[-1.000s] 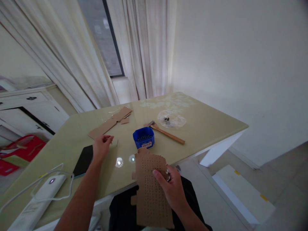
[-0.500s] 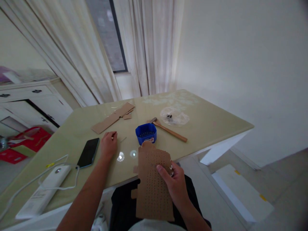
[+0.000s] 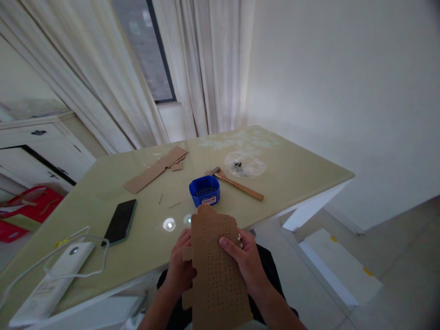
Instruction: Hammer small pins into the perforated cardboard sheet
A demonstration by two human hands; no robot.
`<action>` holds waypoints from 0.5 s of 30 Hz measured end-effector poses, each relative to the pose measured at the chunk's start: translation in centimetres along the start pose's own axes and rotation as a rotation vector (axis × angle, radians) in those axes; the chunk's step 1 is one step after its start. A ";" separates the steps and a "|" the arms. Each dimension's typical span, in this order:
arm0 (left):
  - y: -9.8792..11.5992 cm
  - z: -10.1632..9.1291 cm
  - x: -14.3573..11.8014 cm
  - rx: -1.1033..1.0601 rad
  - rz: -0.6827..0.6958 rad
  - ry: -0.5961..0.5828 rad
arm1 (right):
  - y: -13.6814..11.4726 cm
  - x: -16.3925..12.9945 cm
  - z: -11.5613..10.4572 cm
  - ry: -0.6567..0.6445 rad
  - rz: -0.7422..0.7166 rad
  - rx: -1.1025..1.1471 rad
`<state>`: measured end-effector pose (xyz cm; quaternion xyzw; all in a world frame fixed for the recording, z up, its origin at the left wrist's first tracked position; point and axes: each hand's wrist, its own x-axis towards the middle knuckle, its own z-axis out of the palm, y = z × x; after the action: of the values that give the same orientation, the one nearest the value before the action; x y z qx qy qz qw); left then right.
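Note:
A brown cardboard piece (image 3: 216, 270) with rows of small holes is held up over my lap, its torn top edge close to a blue plastic box (image 3: 205, 190). My right hand (image 3: 245, 256) grips its right edge, thumb on the front face. At the left edge is my left hand (image 3: 180, 266), fingers curled and partly hidden behind the cardboard, beside its side tabs. Two thin metal pins or nails, one upright in the view (image 3: 161, 199) and one slanted (image 3: 174, 205), lie on the table left of the box.
On the table (image 3: 292, 174), a hammer (image 3: 240, 186) lies right of the box, before a clear plastic bag (image 3: 249, 165) with small dark pieces. Cardboard strips (image 3: 156, 170) lie at the back left. A phone (image 3: 120, 221) and a white power strip (image 3: 51, 284) with cable occupy the left.
My left hand has moved from the tabletop by the phone to the cardboard's left edge. A thin pin now shows where it was. My right hand keeps its grip; the view has shifted slightly.

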<state>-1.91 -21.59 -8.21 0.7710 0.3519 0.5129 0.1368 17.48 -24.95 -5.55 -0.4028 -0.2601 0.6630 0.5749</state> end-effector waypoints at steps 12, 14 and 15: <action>-3.7 -2.7 1.1 0.343 -0.241 -0.108 | 0.3 0.5 -0.5 0.046 -0.004 -0.095; -5.9 -4.1 3.1 0.552 -0.313 -0.174 | 0.1 0.6 -0.8 0.065 -0.007 -0.086; -7.1 -4.8 4.2 0.587 -0.331 -0.185 | -0.1 0.7 -1.0 0.068 -0.009 -0.081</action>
<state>-8.03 -14.43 -7.28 0.7532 0.5907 0.2885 0.0219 18.29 -24.40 -6.19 -0.4471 -0.2689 0.6353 0.5694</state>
